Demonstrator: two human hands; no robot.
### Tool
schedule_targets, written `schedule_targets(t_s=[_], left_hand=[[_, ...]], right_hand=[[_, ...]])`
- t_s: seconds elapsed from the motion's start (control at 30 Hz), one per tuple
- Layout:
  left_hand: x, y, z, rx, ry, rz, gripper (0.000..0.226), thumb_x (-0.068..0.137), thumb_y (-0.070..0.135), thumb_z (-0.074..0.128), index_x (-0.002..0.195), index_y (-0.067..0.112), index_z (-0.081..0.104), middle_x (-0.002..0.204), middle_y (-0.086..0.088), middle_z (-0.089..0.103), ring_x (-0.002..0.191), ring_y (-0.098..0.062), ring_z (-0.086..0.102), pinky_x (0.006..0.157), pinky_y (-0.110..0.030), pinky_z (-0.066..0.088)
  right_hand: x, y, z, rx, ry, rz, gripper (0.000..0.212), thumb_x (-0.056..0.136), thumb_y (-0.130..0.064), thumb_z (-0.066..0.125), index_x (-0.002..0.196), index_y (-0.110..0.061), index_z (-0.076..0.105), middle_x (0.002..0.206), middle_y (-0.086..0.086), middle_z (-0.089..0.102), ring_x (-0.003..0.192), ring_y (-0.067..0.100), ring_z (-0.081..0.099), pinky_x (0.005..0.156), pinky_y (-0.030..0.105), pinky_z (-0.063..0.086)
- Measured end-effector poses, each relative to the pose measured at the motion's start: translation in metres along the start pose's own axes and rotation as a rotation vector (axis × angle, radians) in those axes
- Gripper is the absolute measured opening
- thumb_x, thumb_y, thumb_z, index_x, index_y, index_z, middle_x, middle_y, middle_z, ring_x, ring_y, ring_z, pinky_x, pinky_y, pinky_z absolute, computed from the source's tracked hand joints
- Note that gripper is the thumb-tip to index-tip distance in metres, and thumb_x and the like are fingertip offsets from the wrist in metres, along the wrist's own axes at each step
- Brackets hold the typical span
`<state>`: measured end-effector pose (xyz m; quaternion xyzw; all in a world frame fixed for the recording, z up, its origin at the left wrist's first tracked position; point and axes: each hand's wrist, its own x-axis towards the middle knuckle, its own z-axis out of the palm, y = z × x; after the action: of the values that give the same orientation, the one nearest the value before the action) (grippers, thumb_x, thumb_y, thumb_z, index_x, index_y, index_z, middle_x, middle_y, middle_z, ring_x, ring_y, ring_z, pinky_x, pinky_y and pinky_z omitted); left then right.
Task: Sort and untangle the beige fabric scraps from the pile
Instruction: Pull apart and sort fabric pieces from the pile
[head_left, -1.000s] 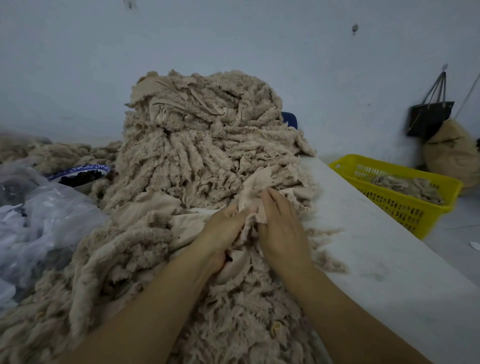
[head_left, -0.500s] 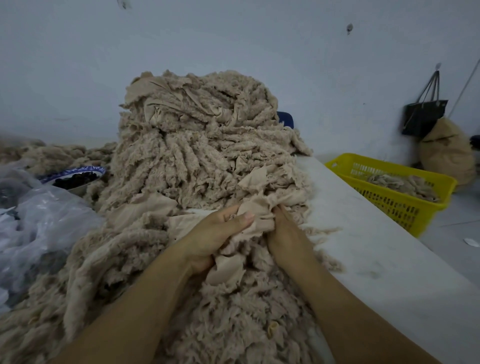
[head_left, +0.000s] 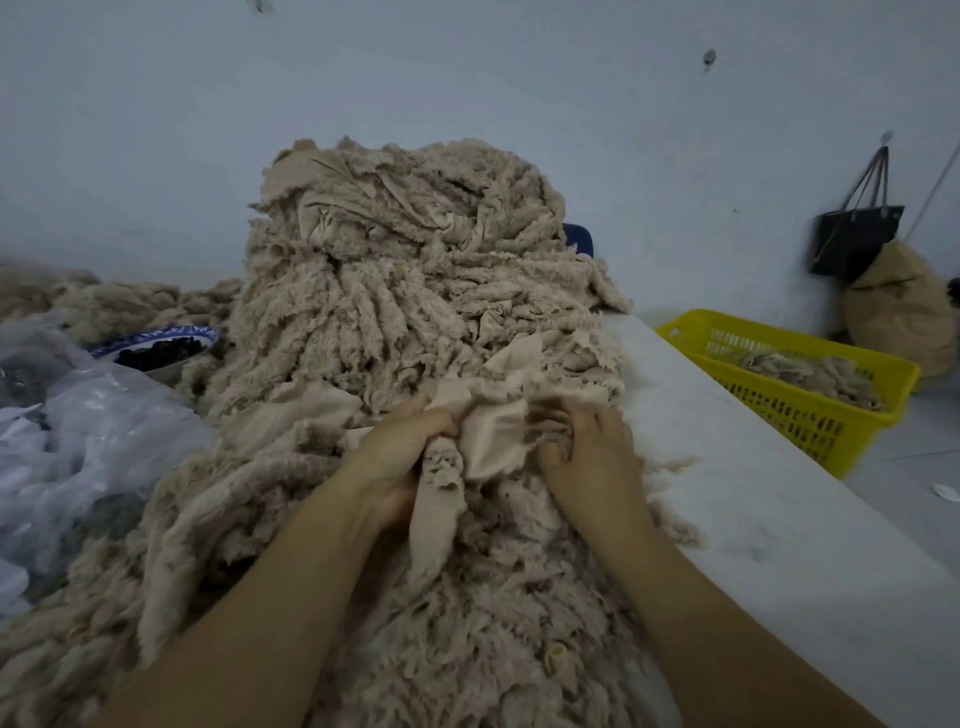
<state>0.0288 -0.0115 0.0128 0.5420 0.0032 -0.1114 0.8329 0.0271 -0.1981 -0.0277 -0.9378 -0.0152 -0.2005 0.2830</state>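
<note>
A tall pile of beige fleecy fabric scraps (head_left: 405, 291) fills the middle of the white table and spreads toward me. At its near foot, my left hand (head_left: 400, 457) is closed around a beige scrap (head_left: 488, 436) that hangs down in a strip below the fist. My right hand (head_left: 587, 452) grips the same scrap's other side, its fingertips curled into the fabric and partly hidden. The smooth backing of the scrap is stretched between both hands.
A yellow slotted basket (head_left: 810, 415) with some beige scraps stands right of the table (head_left: 753, 493). Crumpled clear plastic (head_left: 78, 441) lies at left, with a blue-rimmed bowl of dark pieces (head_left: 161, 351) behind it. A black bag (head_left: 857, 239) and tan sack (head_left: 898, 312) rest by the wall.
Both hands have pulled apart sideways, spreading the scrap between them. My right hand moved right and now curls into the fabric from above.
</note>
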Motion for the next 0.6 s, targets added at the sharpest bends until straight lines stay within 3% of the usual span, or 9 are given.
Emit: schedule_targets(t_s=[0.1,0.2,0.27,0.37,0.4,0.47,0.53,0.6], left_hand=[[0.002,-0.003,0.003,0.025,0.041,-0.066,0.027,0.09,-0.012,0.038,0.098,0.001,0.06,0.062,-0.009,0.069,0.051,-0.016,0.067,0.044,-0.021,0.051],[0.001,-0.004,0.014,0.099,0.056,-0.156,0.024,0.095,-0.001,0.045,0.103,-0.002,0.068,0.079,-0.014,0.073,0.064,-0.021,0.07,0.058,-0.028,0.059],[-0.002,-0.006,0.021,0.16,0.022,-0.201,0.027,0.093,0.015,0.06,0.114,-0.001,0.069,0.097,-0.016,0.073,0.08,-0.024,0.07,0.075,-0.033,0.059],[-0.002,-0.012,0.022,0.281,-0.01,-0.171,0.059,0.079,0.033,0.078,0.128,0.004,0.062,0.115,-0.01,0.071,0.096,-0.018,0.071,0.088,-0.034,0.059],[-0.003,-0.011,0.022,0.339,-0.001,-0.129,0.052,0.08,0.036,0.078,0.122,0.008,0.065,0.116,-0.007,0.072,0.094,-0.015,0.072,0.084,-0.032,0.06],[-0.002,-0.012,0.021,0.418,0.016,-0.046,0.03,0.087,0.042,0.071,0.094,0.014,0.073,0.096,-0.004,0.077,0.079,-0.013,0.074,0.065,-0.024,0.059],[-0.005,-0.009,0.02,0.374,-0.017,0.002,0.033,0.089,0.044,0.066,0.068,0.02,0.07,0.072,-0.004,0.073,0.063,-0.014,0.071,0.054,-0.022,0.054],[-0.014,0.003,0.018,0.165,-0.162,-0.03,0.041,0.092,0.046,0.058,0.061,0.022,0.068,0.057,0.0,0.062,0.044,-0.009,0.059,0.039,-0.019,0.047]], right_hand=[[-0.005,-0.012,0.003,0.009,-0.083,-0.112,0.073,0.093,-0.03,0.057,0.155,-0.018,0.021,0.159,0.002,0.013,0.139,0.025,0.03,0.103,0.036,0.041],[-0.005,-0.017,0.006,-0.056,-0.128,-0.167,0.079,0.096,-0.025,0.055,0.158,-0.024,0.006,0.164,-0.006,0.0,0.131,0.024,0.042,0.078,0.032,0.047],[-0.004,-0.017,0.008,-0.079,-0.122,-0.184,0.063,0.1,-0.021,0.046,0.157,-0.021,0.019,0.159,0.001,0.02,0.12,0.027,0.051,0.074,0.033,0.046],[-0.002,-0.013,0.007,-0.122,-0.109,-0.214,0.031,0.105,-0.018,0.034,0.129,-0.012,0.052,0.127,0.008,0.05,0.109,0.026,0.051,0.084,0.037,0.042],[-0.002,-0.011,0.008,-0.144,-0.1,-0.223,0.029,0.105,-0.016,0.034,0.123,-0.01,0.054,0.122,0.008,0.052,0.107,0.025,0.049,0.084,0.034,0.04],[-0.001,-0.01,0.012,-0.154,-0.092,-0.234,0.025,0.103,-0.012,0.036,0.118,-0.007,0.056,0.117,0.009,0.054,0.106,0.026,0.046,0.083,0.031,0.034],[0.001,-0.012,0.019,-0.142,-0.106,-0.231,0.02,0.101,-0.01,0.041,0.111,-0.006,0.057,0.112,0.011,0.056,0.104,0.027,0.049,0.083,0.031,0.034],[0.009,-0.009,0.02,-0.141,-0.154,-0.111,0.019,0.098,-0.01,0.046,0.108,-0.006,0.062,0.108,0.012,0.062,0.103,0.028,0.056,0.081,0.031,0.039]])
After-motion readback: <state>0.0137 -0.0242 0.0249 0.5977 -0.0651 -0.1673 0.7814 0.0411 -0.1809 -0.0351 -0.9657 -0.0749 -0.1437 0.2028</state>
